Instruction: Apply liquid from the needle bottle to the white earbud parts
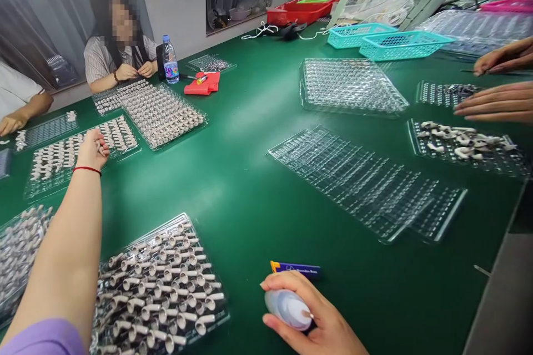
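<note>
My left hand (pixel 92 151) reaches far forward over a clear plastic tray (pixel 31 191) filled with rows of small off-white stemmed pieces like earbud shells. Its fingers are curled around a few of these pieces, partly hidden by the hand. In my right hand (pixel 322 313), near the front, is a small translucent squeeze bottle (pixel 280 306) with a thin nozzle, tilted toward me. A dark blue tube with an orange cap (pixel 297 270) lies just beyond that hand. Under my left forearm stands another tray of stemmed pieces with open round ends (pixel 166 283).
Empty clear trays (pixel 366 183) overlap on the green table (pixel 233 194). A tray stack (pixel 350 86), turquoise baskets (pixel 403 44) and a red bin (pixel 297 11) stand farther back. Co-workers' hands (pixel 499 102) are at the right and back left. A water bottle (pixel 170 61) stands upright.
</note>
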A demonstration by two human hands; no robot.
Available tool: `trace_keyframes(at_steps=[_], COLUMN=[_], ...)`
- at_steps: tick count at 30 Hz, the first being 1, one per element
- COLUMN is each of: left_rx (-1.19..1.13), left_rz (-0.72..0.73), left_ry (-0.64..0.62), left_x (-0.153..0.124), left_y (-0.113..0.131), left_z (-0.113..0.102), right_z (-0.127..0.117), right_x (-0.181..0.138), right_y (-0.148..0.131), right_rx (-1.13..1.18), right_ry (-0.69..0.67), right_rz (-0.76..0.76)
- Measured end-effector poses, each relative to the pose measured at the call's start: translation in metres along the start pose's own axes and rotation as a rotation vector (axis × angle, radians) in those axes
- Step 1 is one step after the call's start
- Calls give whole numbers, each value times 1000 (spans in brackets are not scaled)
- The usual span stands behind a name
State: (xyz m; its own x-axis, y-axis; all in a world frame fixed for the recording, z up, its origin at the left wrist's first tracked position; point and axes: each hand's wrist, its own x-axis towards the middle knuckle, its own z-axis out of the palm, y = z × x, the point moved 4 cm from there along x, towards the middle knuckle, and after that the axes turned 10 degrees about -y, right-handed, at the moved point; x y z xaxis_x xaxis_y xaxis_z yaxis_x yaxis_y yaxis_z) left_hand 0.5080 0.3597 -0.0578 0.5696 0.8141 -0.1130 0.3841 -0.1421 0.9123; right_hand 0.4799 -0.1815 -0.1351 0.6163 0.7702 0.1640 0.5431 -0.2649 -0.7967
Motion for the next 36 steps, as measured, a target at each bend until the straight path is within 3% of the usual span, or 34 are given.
trace_keyframes(at_steps=[8,13,16,18,21,24,26,27,32,36], left_rx=[571,642,606,568,521,537,607,643,626,593], left_rz=[-8,47,86,113,148,224,212,186,-33,-62], left_ry=[40,68,47,-12,-202,-697,-909,-954,-849,-761], left_x=[7,1,-28,-68,-159,-271,-341,-370,-464,-505], left_y=[4,20,39,52,62,52,29,12,-77,-116], left_z=[23,21,13,6,-1,2,-5,-11,-37,-34], right_z=[-1,-1,1,3,5,7,8,8,12,31], right_x=[-2,0,0,-2,-7,-12,-15,-17,-28,-48], right_y=[0,0,2,3,6,9,11,11,0,-28], right_rx=[1,19,34,49,70,83,95,99,132,242], right_ry=[8,2,-12,-12,-22,-60,-82,-84,-97,-234], right_rz=[-11,9,48,66,85,110,115,113,134,156])
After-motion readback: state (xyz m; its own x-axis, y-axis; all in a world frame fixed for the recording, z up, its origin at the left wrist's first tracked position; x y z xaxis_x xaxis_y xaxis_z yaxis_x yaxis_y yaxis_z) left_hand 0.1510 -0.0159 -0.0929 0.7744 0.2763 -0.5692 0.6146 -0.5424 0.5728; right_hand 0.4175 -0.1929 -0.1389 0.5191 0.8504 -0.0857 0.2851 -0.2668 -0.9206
